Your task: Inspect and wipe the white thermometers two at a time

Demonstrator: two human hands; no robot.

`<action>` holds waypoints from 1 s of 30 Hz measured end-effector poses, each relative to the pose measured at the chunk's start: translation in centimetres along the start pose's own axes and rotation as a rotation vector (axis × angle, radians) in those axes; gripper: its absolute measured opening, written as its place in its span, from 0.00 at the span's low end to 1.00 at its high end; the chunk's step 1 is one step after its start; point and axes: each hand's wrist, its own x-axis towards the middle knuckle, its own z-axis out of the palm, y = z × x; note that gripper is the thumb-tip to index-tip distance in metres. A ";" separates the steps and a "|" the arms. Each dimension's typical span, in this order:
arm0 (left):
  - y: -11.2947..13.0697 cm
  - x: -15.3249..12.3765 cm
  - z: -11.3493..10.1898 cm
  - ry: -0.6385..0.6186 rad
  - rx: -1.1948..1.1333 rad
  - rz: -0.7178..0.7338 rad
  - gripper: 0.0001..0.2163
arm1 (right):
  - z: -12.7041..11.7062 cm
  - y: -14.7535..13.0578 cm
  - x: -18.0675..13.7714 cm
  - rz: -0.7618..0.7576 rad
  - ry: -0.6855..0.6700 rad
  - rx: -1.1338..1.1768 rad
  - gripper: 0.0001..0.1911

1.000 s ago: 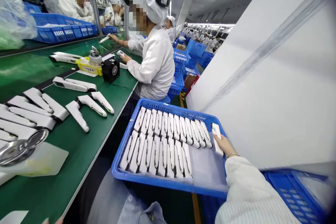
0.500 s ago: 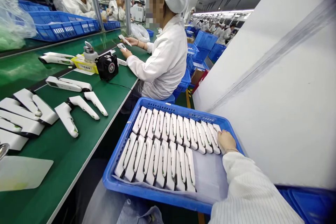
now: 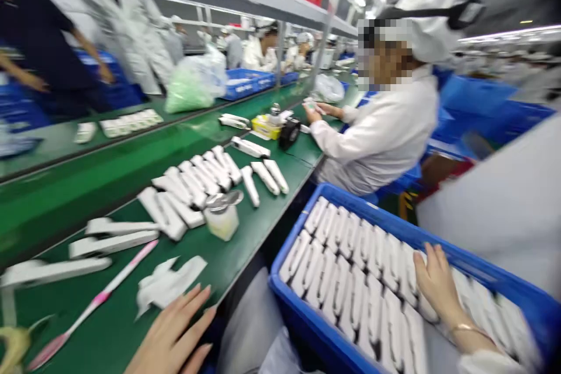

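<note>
My right hand (image 3: 439, 283) reaches over the blue crate (image 3: 291, 315), its fingers stretched out across the back row of white devices (image 3: 368, 242). Whether the fingertips touch them is unclear from blur. These devices are angled, handheld-looking pieces with dark ends, packed side by side in two rows. Above the near edge of the green bench, my left hand (image 3: 173, 333) has its fingers apart and nothing in it. Just beyond its fingers lies a crumpled white tissue (image 3: 169, 283). A pink-and-white toothbrush (image 3: 99, 298) rests farther left.
More white devices (image 3: 193, 178) lie along the green bench (image 3: 245, 251). A jar with a metal lid (image 3: 222, 216) stands among them. Farther back are a yellow tray (image 3: 265, 127) and a small black fan (image 3: 289, 133). A co-worker (image 3: 377, 140) sits beyond the crate.
The view has swung left, blurring the picture and showing more bench. My right hand has moved left along the back row, away from the crate's right end. My left hand has come into view.
</note>
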 end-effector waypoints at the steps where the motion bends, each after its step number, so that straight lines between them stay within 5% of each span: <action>1: 0.2 0.0 -0.9 -0.018 0.033 -0.043 0.18 | 0.8 -3.7 0.6 -0.121 0.008 0.085 0.27; 5: 1.0 -1.0 -3.2 -0.035 0.079 -0.203 0.18 | 1.6 -19.9 -1.9 -0.647 -0.078 0.357 0.23; 7: 1.0 -2.3 -3.8 -0.031 0.076 -0.262 0.18 | 1.0 -27.7 -5.6 -1.119 -0.278 0.604 0.15; 9: 0.9 -4.0 -4.2 -0.021 0.071 -0.323 0.18 | 0.9 -34.7 -9.7 -1.386 -0.517 0.630 0.18; 14: 0.5 -8.0 -5.0 0.051 0.077 -0.470 0.17 | 4.5 -46.5 -15.9 -1.143 -0.517 0.357 0.34; 17: 0.4 -9.6 -5.0 0.095 0.077 -0.533 0.17 | 7.1 -49.1 -16.5 -0.981 -0.487 0.280 0.36; 22: 0.7 -10.2 -5.0 0.109 -0.015 -0.613 0.17 | 8.3 -48.9 -17.1 -0.814 -0.556 0.256 0.39; 30: 0.4 -9.8 -4.8 0.097 -0.100 -0.631 0.22 | 7.2 -46.6 -17.2 -0.526 -0.812 0.708 0.32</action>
